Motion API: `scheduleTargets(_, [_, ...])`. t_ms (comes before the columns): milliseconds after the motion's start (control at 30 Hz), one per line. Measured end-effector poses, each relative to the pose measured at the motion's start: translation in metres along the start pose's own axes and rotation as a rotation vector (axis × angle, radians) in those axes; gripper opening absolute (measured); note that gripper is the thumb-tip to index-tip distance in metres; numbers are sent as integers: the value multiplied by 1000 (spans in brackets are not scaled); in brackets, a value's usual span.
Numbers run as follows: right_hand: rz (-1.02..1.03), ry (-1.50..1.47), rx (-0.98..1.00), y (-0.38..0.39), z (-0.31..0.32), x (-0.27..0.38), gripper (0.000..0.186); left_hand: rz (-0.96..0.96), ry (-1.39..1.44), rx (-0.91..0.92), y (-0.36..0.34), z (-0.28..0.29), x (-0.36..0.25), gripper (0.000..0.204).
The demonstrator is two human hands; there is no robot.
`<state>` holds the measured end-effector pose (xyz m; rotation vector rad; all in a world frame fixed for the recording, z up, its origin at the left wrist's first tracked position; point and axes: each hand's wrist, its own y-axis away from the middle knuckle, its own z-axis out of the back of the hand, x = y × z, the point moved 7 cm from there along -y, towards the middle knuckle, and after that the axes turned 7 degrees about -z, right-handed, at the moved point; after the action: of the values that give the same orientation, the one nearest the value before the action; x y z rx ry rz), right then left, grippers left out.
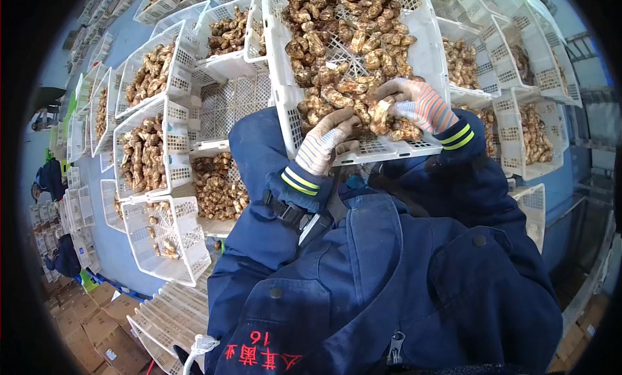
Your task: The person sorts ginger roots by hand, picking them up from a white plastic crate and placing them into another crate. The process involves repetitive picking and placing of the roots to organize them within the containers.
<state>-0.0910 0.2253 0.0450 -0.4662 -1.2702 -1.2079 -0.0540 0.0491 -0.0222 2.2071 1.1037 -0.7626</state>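
Note:
A white plastic crate [432, 51] sits in front of me, filled with stubby brown-and-cream mushrooms [353, 87]. My right hand [418, 104], in a striped knit glove with grey fingertips, reaches over its near right part. Its fingers close on a mushroom [380, 116] whose pale end shows. At the near left of the crate is my left hand [329, 138], gloved the same way, its fingers curled in beside the mushrooms. Whatever lies inside those curled fingers is hidden. Both forearms are in dark blue sleeves with yellow cuff stripes.
More white crates with mushrooms, such as a left one [144, 156] and a right one [532, 135], crowd both sides. Stacked crates [175, 313] stand at lower left, near cardboard boxes [97, 323]. Other people in dark clothes [52, 179] are at the far left.

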Motion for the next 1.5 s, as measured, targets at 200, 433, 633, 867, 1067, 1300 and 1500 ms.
scheduleTargets(200, [234,195,-290,-20,-17,27,40,-109,-187,-43,5,0,-30,47])
scheduleTargets(433, [-112,1006,-9,-19,-52,-40,43,-378,83,-268,17,32,-65,34])
scheduleTargets(633, [-180,1055,-23,-23,-76,-33,56,-270,228,-92,5,39,-49,43])
scheduleTargets(867, [-30,1061,-180,-23,-74,-33,45,-282,213,-4,7,19,-52,59])
scheduleTargets(1067, [-50,1076,-111,-18,-84,-12,36,-325,62,-97,8,21,-51,61])
scheduleTargets(1300, [-284,1187,-2,-41,-93,-30,36,-329,-65,-205,11,27,-58,63])
scheduleTargets(1500, [-209,1009,-43,-40,-72,-40,40,-506,12,-270,31,56,-85,55])
